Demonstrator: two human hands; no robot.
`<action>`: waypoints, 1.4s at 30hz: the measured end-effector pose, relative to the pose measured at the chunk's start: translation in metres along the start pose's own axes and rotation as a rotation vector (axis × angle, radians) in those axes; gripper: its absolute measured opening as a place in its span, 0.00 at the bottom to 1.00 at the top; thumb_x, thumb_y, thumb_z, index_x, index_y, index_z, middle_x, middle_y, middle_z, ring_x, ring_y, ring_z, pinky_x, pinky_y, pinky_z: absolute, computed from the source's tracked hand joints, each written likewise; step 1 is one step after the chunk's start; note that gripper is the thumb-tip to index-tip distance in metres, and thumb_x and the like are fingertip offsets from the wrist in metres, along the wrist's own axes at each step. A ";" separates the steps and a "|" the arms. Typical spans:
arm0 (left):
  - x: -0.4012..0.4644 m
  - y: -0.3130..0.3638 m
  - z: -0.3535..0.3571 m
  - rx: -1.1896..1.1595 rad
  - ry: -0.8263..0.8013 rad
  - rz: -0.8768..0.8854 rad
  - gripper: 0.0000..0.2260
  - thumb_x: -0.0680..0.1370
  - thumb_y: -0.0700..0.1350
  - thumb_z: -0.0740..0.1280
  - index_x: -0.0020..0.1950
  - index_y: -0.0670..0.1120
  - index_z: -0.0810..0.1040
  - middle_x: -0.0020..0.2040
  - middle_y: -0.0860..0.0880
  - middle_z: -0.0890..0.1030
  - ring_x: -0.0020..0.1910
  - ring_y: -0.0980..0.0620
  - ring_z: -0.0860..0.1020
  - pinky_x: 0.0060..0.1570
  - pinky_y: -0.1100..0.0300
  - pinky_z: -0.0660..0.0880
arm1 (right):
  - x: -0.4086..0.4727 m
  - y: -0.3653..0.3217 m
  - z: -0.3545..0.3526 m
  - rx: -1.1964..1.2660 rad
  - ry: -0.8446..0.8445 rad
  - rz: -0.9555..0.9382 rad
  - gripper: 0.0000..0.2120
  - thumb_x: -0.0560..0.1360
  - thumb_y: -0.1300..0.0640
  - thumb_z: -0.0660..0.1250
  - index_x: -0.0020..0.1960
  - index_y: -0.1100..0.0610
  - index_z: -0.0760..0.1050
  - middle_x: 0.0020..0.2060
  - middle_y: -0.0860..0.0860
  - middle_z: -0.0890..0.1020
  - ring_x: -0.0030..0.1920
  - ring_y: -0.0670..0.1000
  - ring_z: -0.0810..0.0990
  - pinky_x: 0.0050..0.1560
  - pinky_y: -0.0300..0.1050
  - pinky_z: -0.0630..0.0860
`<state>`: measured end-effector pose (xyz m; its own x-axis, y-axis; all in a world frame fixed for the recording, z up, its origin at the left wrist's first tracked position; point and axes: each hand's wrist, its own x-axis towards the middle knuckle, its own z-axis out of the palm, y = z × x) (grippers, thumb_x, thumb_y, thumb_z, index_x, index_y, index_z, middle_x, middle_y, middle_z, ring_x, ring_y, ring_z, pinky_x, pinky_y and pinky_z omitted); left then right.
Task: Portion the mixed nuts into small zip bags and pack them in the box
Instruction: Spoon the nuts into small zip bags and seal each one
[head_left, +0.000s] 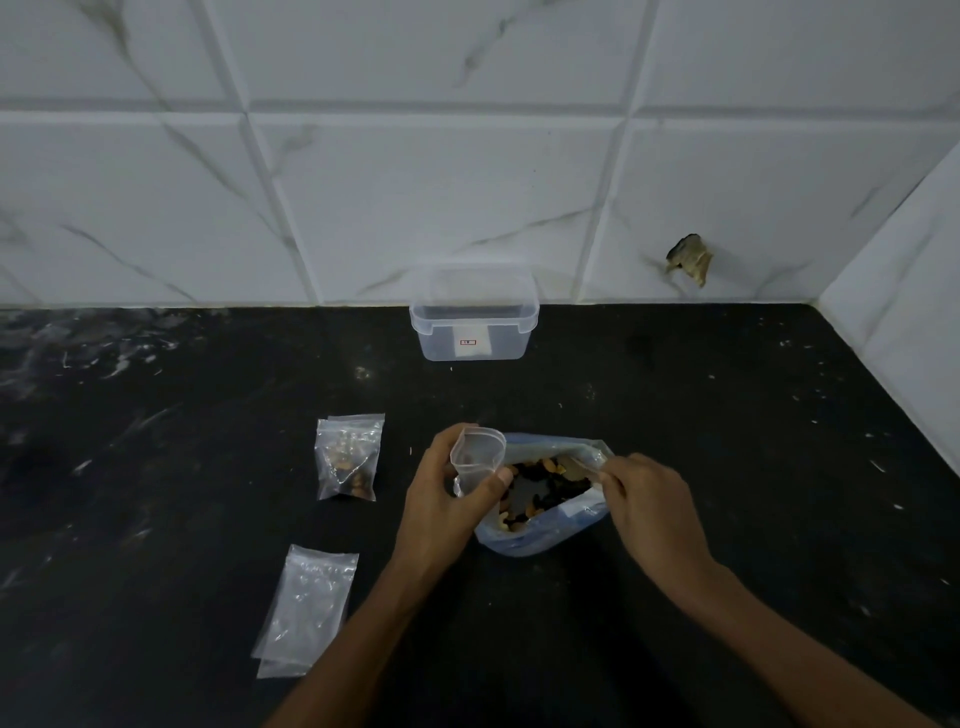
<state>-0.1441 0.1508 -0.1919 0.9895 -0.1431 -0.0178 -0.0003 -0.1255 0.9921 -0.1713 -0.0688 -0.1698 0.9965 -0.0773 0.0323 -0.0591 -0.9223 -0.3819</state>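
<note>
A big clear bag of mixed nuts (545, 530) lies open on the black counter, its mouth facing me. My left hand (441, 499) holds a small empty zip bag (475, 457) upright with its mouth spread, right beside the big bag's left edge. My right hand (649, 499) pinches the big bag's right rim, fingers at the opening. A filled small zip bag (348, 460) lies to the left. A stack of empty zip bags (306, 610) lies nearer me at the left. The clear plastic box (474, 317) stands open at the back against the wall.
The black stone counter (727, 415) runs to a white tiled wall behind and a side wall at the right. A broken hole in a tile (690, 258) shows at the back right.
</note>
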 end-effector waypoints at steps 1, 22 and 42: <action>0.001 0.000 0.000 -0.002 -0.005 -0.007 0.24 0.69 0.55 0.74 0.64 0.58 0.73 0.59 0.55 0.79 0.59 0.55 0.79 0.57 0.44 0.78 | -0.001 0.002 0.000 0.036 0.007 0.011 0.07 0.78 0.61 0.63 0.49 0.59 0.80 0.40 0.51 0.78 0.38 0.45 0.76 0.40 0.41 0.77; -0.002 0.019 -0.010 0.074 -0.014 0.008 0.22 0.74 0.45 0.74 0.63 0.58 0.72 0.57 0.59 0.79 0.56 0.65 0.77 0.48 0.69 0.76 | -0.002 0.000 -0.006 0.790 -0.264 0.570 0.06 0.78 0.63 0.64 0.48 0.59 0.81 0.35 0.57 0.81 0.32 0.49 0.79 0.33 0.41 0.76; 0.009 0.027 0.023 0.141 -0.113 0.042 0.23 0.73 0.43 0.74 0.64 0.56 0.71 0.55 0.57 0.80 0.55 0.62 0.79 0.53 0.59 0.80 | -0.003 -0.045 -0.085 0.407 0.097 -0.008 0.06 0.76 0.61 0.66 0.43 0.54 0.81 0.30 0.50 0.81 0.28 0.46 0.80 0.29 0.35 0.76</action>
<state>-0.1381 0.1233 -0.1685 0.9657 -0.2598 0.0017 -0.0695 -0.2520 0.9652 -0.1770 -0.0597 -0.0740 0.9855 -0.1237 0.1164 -0.0034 -0.6996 -0.7146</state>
